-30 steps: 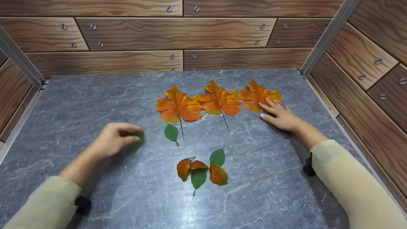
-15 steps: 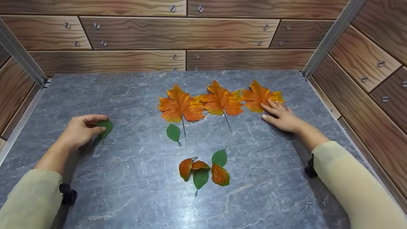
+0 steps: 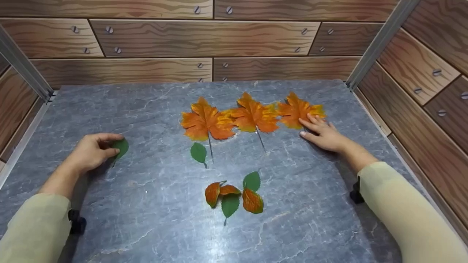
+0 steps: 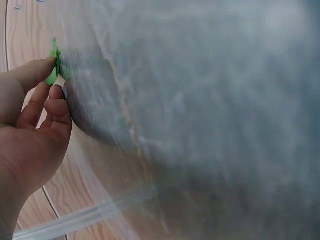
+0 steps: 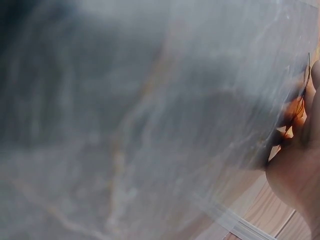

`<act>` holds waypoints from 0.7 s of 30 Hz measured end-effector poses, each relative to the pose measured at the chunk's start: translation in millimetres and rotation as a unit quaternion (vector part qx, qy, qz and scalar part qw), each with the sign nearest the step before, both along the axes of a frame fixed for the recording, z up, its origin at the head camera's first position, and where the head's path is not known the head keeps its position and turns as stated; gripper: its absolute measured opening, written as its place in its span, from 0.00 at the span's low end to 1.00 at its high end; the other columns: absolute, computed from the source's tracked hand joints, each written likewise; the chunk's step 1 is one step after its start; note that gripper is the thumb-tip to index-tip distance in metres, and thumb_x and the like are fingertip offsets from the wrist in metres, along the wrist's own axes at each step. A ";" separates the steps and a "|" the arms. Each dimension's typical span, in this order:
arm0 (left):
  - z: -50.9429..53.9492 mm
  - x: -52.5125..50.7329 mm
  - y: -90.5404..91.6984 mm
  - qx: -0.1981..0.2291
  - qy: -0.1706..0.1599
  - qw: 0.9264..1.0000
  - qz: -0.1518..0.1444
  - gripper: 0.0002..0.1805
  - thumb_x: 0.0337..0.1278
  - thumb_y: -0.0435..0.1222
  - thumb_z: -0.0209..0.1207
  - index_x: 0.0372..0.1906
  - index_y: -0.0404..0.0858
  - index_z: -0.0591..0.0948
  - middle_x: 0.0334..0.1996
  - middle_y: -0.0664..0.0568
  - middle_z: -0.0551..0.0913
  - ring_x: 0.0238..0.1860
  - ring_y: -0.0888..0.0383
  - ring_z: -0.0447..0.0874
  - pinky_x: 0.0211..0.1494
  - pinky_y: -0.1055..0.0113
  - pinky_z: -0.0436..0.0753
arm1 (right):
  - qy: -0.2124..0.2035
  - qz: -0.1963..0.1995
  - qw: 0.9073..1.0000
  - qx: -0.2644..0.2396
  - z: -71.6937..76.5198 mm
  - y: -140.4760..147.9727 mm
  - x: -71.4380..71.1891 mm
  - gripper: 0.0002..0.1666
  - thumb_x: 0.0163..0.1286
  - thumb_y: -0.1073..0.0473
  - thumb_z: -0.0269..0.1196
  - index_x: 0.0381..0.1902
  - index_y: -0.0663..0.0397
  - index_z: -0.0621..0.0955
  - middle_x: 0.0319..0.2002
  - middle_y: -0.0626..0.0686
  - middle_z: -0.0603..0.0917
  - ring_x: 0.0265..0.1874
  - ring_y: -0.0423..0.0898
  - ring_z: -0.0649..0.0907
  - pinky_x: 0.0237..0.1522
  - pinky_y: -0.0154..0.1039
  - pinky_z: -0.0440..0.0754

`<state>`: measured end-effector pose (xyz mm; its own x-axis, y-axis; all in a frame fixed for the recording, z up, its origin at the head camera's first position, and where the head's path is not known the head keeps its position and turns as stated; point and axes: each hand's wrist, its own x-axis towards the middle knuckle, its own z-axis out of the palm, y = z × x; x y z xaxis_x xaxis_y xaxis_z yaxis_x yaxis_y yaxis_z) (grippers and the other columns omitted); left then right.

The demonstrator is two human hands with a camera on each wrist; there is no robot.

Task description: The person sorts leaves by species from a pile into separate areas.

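At the table's left, my left hand point(image 3: 89, 151) pinches a green leaf point(image 3: 121, 147) between thumb and fingers, low at the tabletop. The left wrist view shows the same leaf point(image 4: 52, 75) at the thumb tip of the left hand point(image 4: 37, 120). My right hand point(image 3: 323, 134) lies with spread fingers on the lower right of the rightmost orange maple leaf point(image 3: 292, 111). Two more maple leaves, one in the middle point(image 3: 252, 115) and one at left point(image 3: 204, 120), complete a row with it. In the right wrist view the right hand point(image 5: 300, 155) is partly cut off.
One green leaf point(image 3: 198, 152) lies below the left maple leaf. Nearer the front, a green leaf point(image 3: 252, 180), another green leaf point(image 3: 230, 205) and several red-orange leaves point(image 3: 252, 201) lie grouped on the grey marbled table point(image 3: 164, 226). Wood-patterned panels point(image 3: 153, 69) stand behind.
My left hand has moved left across the table with the green leaf, then stayed nearly in place, the leaf tilting slightly. The right hand has kept its place on the maple leaf.
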<state>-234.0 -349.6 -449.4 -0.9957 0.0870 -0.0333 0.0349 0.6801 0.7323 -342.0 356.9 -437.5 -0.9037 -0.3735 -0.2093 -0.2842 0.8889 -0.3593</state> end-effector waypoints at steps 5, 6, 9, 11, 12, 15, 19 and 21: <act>-1.2 1.7 0.7 -0.004 0.030 1.000 0.007 0.21 0.71 0.28 0.65 0.66 0.29 0.82 0.58 0.31 0.82 0.46 0.50 0.78 0.38 0.74 0.77 | 0.004 0.002 1.000 0.001 0.3 1.0 0.2 0.44 0.85 0.31 0.46 0.87 0.44 0.55 0.86 0.61 0.42 0.84 0.66 0.39 0.76 0.75 0.30; -1.2 2.7 0.6 -0.002 0.033 0.999 0.007 0.21 0.71 0.28 0.65 0.66 0.29 0.82 0.60 0.30 0.82 0.47 0.50 0.79 0.39 0.74 0.77 | 0.004 0.003 1.000 0.001 0.3 1.1 0.0 0.44 0.85 0.31 0.46 0.87 0.44 0.55 0.86 0.61 0.42 0.84 0.67 0.39 0.76 0.75 0.30; 0.8 7.7 0.4 0.006 0.039 0.999 -0.001 0.20 0.74 0.31 0.64 0.66 0.29 0.82 0.61 0.30 0.81 0.49 0.50 0.81 0.41 0.77 0.78 | 0.006 0.004 1.000 -0.001 -0.4 1.5 -0.7 0.44 0.85 0.32 0.47 0.87 0.45 0.55 0.86 0.62 0.42 0.83 0.67 0.39 0.75 0.75 0.30; 2.3 12.2 0.3 -0.005 0.045 0.999 -0.013 0.21 0.76 0.34 0.63 0.67 0.30 0.81 0.63 0.31 0.81 0.53 0.46 0.82 0.48 0.71 0.81 | 0.008 0.005 1.000 0.000 -1.1 1.4 -1.4 0.44 0.85 0.32 0.47 0.87 0.45 0.56 0.86 0.62 0.42 0.83 0.67 0.39 0.75 0.75 0.30; 2.7 14.6 0.1 -0.014 0.052 0.998 -0.022 0.22 0.76 0.35 0.63 0.67 0.30 0.81 0.64 0.31 0.80 0.55 0.43 0.82 0.53 0.65 0.82 | 0.008 0.005 1.000 0.001 -1.5 1.2 -1.7 0.44 0.85 0.32 0.47 0.87 0.45 0.56 0.86 0.62 0.42 0.83 0.67 0.39 0.75 0.75 0.30; 3.9 22.6 -0.3 -0.069 0.081 0.993 -0.055 0.25 0.75 0.39 0.64 0.69 0.29 0.80 0.68 0.30 0.78 0.65 0.31 0.77 0.67 0.42 0.77 | 0.009 0.006 1.000 0.002 -2.2 0.9 -2.5 0.44 0.85 0.31 0.47 0.87 0.44 0.56 0.86 0.62 0.42 0.84 0.67 0.39 0.75 0.75 0.30; 5.7 33.6 -0.8 -0.168 0.090 0.977 -0.091 0.34 0.75 0.48 0.62 0.75 0.32 0.74 0.75 0.31 0.70 0.74 0.24 0.63 0.71 0.24 0.63 | 0.006 0.005 1.000 0.000 -2.0 0.8 -2.0 0.44 0.85 0.31 0.47 0.87 0.44 0.55 0.86 0.62 0.42 0.84 0.66 0.39 0.75 0.75 0.30; 6.6 38.4 -0.7 -0.207 0.072 0.970 -0.102 0.38 0.77 0.55 0.59 0.79 0.35 0.70 0.78 0.33 0.66 0.77 0.25 0.58 0.71 0.22 0.61 | 0.005 0.004 1.000 -0.002 -2.1 0.9 -1.8 0.44 0.85 0.31 0.47 0.87 0.44 0.55 0.86 0.61 0.42 0.84 0.66 0.38 0.75 0.75 0.29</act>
